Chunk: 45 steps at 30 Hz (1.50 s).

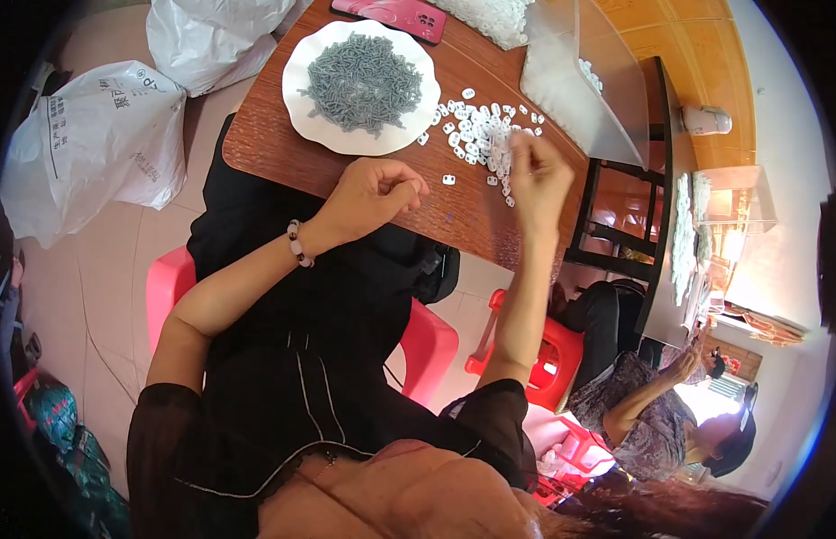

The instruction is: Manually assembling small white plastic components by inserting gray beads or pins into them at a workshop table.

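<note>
My left hand [379, 196] rests at the near edge of the brown table [265, 135], its fingers curled and thumb pressed to them. Whatever it holds, if anything, is hidden. Beyond it stands a white scalloped plate [296, 90] heaped with small grey screw-like plugs [364, 81]. My right hand [541, 175] is over the right side of a loose pile of small white plastic pieces with two dark holes [476, 135]. Its thumb and fingers are pinched together, and I cannot make out anything between them. One white piece [448, 180] lies apart, between my hands.
A pink phone [395, 18] lies behind the plate. A clear-walled bin [561, 99] and more white pieces [481, 18] stand at the back right. White sacks [103, 144] sit on the floor at left. Another person [651, 413] works at a farther table, beside red stools [548, 359].
</note>
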Tool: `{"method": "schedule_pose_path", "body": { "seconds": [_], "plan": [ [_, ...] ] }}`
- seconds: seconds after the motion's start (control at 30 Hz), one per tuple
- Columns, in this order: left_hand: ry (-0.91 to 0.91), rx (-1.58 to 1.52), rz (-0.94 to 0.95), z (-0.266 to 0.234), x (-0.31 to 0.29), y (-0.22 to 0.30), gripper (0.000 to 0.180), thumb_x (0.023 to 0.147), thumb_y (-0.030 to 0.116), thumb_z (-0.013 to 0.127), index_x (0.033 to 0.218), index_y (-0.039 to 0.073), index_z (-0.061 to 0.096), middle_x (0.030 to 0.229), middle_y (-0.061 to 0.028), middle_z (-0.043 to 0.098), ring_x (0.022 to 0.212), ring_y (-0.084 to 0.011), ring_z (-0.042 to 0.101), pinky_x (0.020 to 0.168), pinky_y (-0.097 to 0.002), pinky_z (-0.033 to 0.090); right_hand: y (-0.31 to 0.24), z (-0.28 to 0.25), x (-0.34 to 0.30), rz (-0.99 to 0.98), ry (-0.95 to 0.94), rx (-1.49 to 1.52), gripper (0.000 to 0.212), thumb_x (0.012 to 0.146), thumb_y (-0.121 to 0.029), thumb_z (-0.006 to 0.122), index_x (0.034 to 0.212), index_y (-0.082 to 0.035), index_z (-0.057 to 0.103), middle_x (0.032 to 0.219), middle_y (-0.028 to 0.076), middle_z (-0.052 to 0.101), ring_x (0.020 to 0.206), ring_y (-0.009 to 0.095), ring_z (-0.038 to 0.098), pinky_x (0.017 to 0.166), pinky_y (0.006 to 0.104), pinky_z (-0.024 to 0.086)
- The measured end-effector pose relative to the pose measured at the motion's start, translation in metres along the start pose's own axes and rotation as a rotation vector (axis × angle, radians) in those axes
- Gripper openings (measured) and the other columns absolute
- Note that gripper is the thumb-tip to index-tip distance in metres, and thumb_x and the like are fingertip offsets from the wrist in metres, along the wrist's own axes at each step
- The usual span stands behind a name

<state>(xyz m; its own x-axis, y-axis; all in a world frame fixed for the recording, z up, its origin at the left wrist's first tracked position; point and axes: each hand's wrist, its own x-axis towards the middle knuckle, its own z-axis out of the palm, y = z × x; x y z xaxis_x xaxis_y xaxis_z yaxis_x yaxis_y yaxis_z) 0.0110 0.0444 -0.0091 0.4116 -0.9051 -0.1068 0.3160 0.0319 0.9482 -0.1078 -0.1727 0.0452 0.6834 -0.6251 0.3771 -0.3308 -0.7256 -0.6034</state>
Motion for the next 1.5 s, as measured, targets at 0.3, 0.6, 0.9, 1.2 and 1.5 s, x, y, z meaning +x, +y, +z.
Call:
{"method": "schedule_pose_path", "body": {
  "seconds": [0.3,0.6,0.9,1.2,1.5],
  "plan": [
    [0.013,-0.029,0.028,0.001,-0.003,-0.005,0.018,0.095,0.014,0.055,0.096,0.001,0.067,0.077,-0.0001,0.064,0.066,-0.0029,0.054,0.061,-0.0179,0.046,-0.008,0.035,-0.033,0.033,-0.07,-0.094,0.011,0.084,-0.013,0.068,0.088,-0.004,0.072,0.08,0.015,0.067,0.075,0.028,0.064,0.069,0.035,0.05],
    [0.01,-0.023,0.054,0.002,-0.006,-0.001,0.016,0.092,0.008,0.054,0.095,-0.002,0.066,0.079,-0.0021,0.064,0.073,-0.0036,0.057,0.063,-0.0183,0.047,-0.021,0.043,-0.032,0.017,-0.114,-0.265,0.012,0.08,-0.015,0.07,0.089,-0.007,0.073,0.078,0.013,0.064,0.079,0.03,0.061,0.07,0.0387,0.049],
    [0.012,0.018,0.066,0.003,-0.006,-0.002,0.016,0.092,0.008,0.055,0.096,-0.003,0.066,0.08,-0.0029,0.065,0.073,-0.0042,0.058,0.064,-0.0193,0.047,-0.024,0.041,-0.032,0.026,-0.126,-0.269,0.01,0.08,-0.015,0.069,0.087,-0.009,0.072,0.078,0.013,0.063,0.078,0.031,0.061,0.069,0.0402,0.049],
    [-0.008,-0.022,0.097,0.008,-0.006,-0.007,0.017,0.092,0.011,0.058,0.097,-0.002,0.067,0.081,-0.0025,0.066,0.075,-0.0043,0.059,0.066,-0.0191,0.047,-0.022,0.043,-0.03,0.034,-0.148,-0.25,0.011,0.08,-0.014,0.07,0.087,-0.007,0.07,0.079,0.013,0.064,0.079,0.031,0.062,0.069,0.0402,0.049],
    [0.133,0.392,0.375,-0.005,0.0,0.038,0.014,0.085,0.013,0.065,0.092,0.001,0.067,0.077,-0.007,0.064,0.067,-0.0122,0.058,0.062,-0.027,0.046,-0.024,0.045,-0.03,-0.065,-0.084,-0.3,0.008,0.086,-0.013,0.062,0.086,-0.006,0.067,0.079,0.015,0.064,0.079,0.034,0.061,0.07,0.043,0.048]
  ]
}}
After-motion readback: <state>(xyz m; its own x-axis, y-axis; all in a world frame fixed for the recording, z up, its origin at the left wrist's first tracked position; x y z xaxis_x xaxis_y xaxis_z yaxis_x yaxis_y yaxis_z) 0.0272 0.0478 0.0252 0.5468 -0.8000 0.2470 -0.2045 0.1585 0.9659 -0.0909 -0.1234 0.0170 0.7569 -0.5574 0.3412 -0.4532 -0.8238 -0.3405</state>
